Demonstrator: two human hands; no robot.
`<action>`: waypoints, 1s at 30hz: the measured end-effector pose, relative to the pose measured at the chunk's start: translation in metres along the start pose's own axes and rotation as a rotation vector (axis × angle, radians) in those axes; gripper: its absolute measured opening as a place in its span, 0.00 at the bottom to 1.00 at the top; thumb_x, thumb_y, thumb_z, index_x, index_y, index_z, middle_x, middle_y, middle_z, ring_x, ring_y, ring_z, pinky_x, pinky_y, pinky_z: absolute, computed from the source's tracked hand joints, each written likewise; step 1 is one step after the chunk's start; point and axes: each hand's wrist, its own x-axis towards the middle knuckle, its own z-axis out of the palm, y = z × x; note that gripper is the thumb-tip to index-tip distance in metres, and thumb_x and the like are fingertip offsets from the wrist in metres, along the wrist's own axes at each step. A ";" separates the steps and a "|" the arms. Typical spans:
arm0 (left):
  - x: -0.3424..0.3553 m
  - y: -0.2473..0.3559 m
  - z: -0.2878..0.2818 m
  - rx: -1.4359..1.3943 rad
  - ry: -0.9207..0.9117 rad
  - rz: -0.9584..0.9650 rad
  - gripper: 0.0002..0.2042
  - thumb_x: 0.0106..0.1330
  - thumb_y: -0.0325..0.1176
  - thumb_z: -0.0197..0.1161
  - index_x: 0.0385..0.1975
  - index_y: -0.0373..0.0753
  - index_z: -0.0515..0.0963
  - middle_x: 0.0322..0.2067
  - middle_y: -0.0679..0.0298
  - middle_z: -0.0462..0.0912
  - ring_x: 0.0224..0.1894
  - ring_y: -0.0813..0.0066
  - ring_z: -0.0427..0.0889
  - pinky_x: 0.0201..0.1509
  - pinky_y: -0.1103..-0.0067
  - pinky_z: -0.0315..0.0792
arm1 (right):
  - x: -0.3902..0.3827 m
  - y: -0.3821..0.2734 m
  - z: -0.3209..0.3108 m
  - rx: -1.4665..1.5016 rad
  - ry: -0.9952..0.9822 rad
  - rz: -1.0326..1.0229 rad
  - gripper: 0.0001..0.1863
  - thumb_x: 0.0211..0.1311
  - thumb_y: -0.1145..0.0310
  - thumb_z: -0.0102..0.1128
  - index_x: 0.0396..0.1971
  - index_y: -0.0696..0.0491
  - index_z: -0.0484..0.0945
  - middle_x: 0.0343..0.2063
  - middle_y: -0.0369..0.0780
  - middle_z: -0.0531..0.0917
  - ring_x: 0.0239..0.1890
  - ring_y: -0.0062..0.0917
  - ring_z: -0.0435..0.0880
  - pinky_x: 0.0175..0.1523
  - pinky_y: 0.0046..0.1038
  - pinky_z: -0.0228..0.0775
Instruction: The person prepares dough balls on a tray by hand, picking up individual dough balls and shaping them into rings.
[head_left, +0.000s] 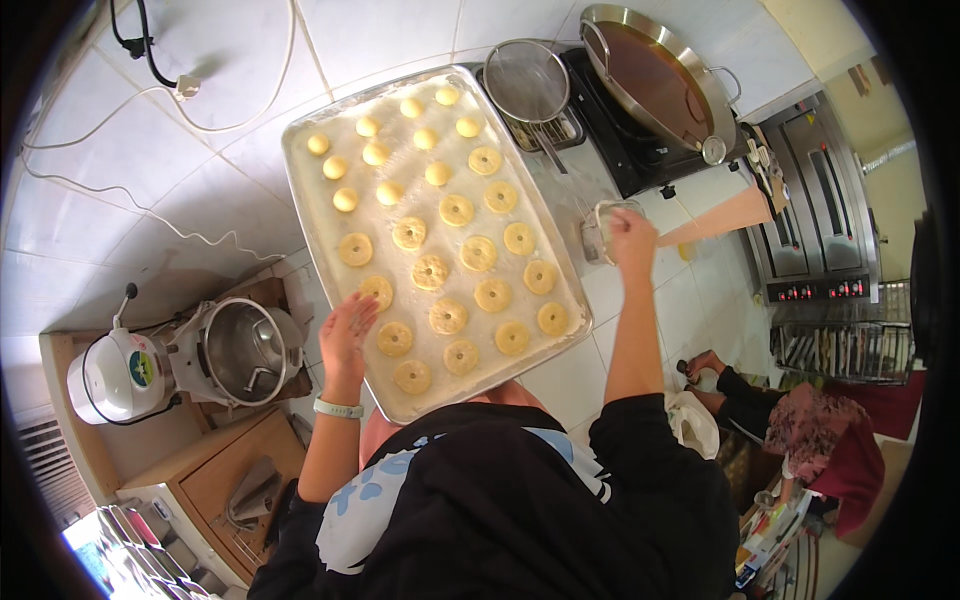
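Note:
A large metal tray (430, 390) dusted with what looks like flour holds several pale dough rings (478, 253) in its nearer part. Several round dough balls (389, 193) lie in its farther part. Over the tray's left edge, my left hand (346, 335) has its fingers stretched out beside a dough ring (375, 293). A pale band circles that wrist. To the right of the tray, my right hand (632, 242) is at a small clear container (597, 240). Its fingers are drawn together and slightly blurred; whatever may be between them is hidden.
A wide pan of brown liquid (655, 85) sits on a black stove (625, 140) at the far right, with a mesh strainer (526, 82) beside it. A mixer bowl (243, 350) and white appliance (115, 375) stand left. Another person (810, 430) is at the right, near an oven (815, 200).

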 end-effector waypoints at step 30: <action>0.070 0.040 0.070 -0.712 -0.466 -0.209 0.44 0.63 0.64 0.41 0.61 0.23 0.49 0.61 0.44 0.57 0.65 0.56 0.56 0.69 0.69 0.51 | 0.008 -0.170 0.171 -0.124 -0.387 -0.764 0.35 0.67 0.48 0.36 0.61 0.64 0.54 0.62 0.51 0.59 0.65 0.41 0.56 0.68 0.41 0.42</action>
